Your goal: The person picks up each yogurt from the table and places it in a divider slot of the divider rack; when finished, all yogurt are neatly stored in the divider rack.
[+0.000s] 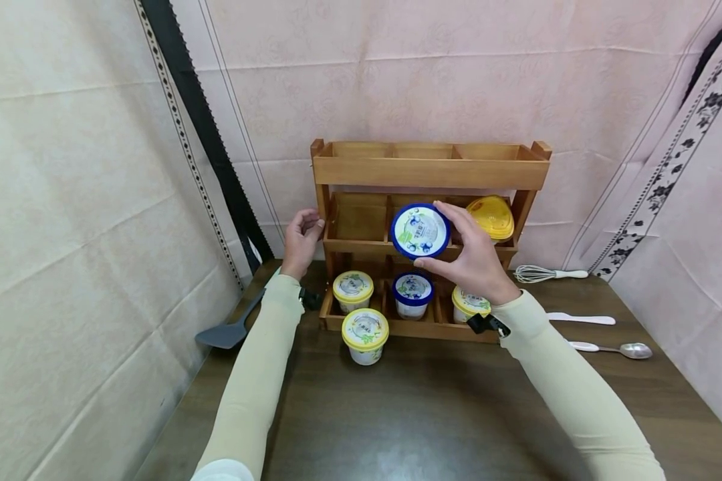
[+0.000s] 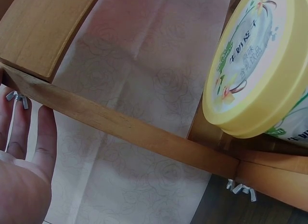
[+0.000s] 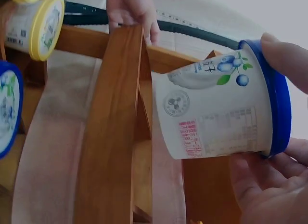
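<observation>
My right hand (image 1: 472, 257) grips a white tub with a blue lid (image 1: 421, 231) by its lid rim, thumb on one side and fingers on the other. The tub (image 3: 216, 106) is tilted, lid toward the head camera, in front of the wooden rack's (image 1: 430, 175) middle shelf. Beside the rack's left post is my left hand (image 1: 301, 240); in the left wrist view its fingers (image 2: 44, 137) reach the post's edge near a wing nut. On the bottom shelf sit a yellow-lidded tub (image 1: 353, 288), a blue-lidded tub (image 1: 412, 292) and another yellow-lidded tub (image 1: 469, 304), partly behind my right hand.
A yellow-lidded tub (image 1: 366, 336) stands on the table before the rack. A yellow container (image 1: 492, 218) occupies the middle shelf's right compartment. A grey spatula (image 1: 225, 334) lies left; a whisk (image 1: 541, 274), a white handle (image 1: 582, 319) and a spoon (image 1: 632, 351) lie right.
</observation>
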A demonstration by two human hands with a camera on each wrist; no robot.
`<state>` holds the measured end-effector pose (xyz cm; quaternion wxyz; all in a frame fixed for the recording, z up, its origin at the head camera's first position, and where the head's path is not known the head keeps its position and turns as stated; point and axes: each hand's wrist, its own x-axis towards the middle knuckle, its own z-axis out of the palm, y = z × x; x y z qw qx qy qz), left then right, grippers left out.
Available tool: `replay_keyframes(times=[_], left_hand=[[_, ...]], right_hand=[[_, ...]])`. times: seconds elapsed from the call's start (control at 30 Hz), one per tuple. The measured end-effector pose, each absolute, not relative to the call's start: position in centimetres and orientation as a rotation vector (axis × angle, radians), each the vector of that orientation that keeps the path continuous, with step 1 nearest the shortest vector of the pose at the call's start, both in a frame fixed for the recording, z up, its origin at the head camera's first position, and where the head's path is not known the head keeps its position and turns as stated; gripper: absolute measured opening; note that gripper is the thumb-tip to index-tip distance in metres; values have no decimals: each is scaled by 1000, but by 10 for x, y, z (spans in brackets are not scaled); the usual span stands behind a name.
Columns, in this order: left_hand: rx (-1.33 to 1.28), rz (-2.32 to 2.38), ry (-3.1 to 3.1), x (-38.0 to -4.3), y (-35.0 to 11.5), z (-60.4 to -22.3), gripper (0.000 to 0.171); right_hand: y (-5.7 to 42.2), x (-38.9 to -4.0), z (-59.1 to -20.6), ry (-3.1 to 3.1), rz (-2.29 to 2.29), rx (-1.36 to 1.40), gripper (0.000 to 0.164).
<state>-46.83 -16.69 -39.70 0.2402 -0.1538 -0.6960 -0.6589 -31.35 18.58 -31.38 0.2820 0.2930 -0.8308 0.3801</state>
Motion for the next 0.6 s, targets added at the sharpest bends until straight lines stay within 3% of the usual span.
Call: replay_keyframes(times=[0.6], left_hand=[[-394, -1829, -1919, -465, -166, -395, 31]], right_hand=[[175, -348, -325, -2168, 1045, 603, 95]])
